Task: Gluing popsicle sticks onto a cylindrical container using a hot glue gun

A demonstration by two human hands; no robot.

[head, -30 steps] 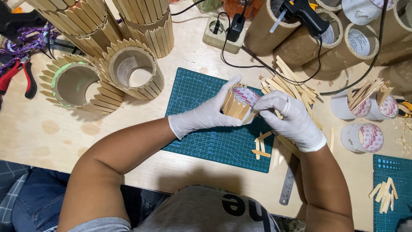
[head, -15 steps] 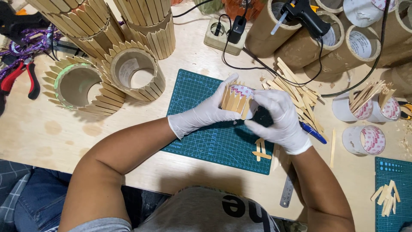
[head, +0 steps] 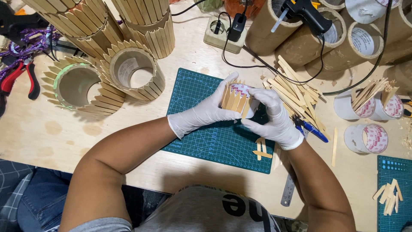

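left hand (head: 205, 112): clamped round the little stick-covered cup (head: 235, 99), steadying it
right hand (head: 274, 118): fingers pinched on its side, over the green mat (head: 193, 92)

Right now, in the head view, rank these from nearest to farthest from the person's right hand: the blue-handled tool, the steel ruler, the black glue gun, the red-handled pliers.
Measured from the right hand:
1. Blue-handled tool, just right of the hand, beside the wrist.
2. Steel ruler, at the table's near edge, below the hand.
3. Black glue gun, at the top, lying on the cardboard tubes.
4. Red-handled pliers, far left edge.
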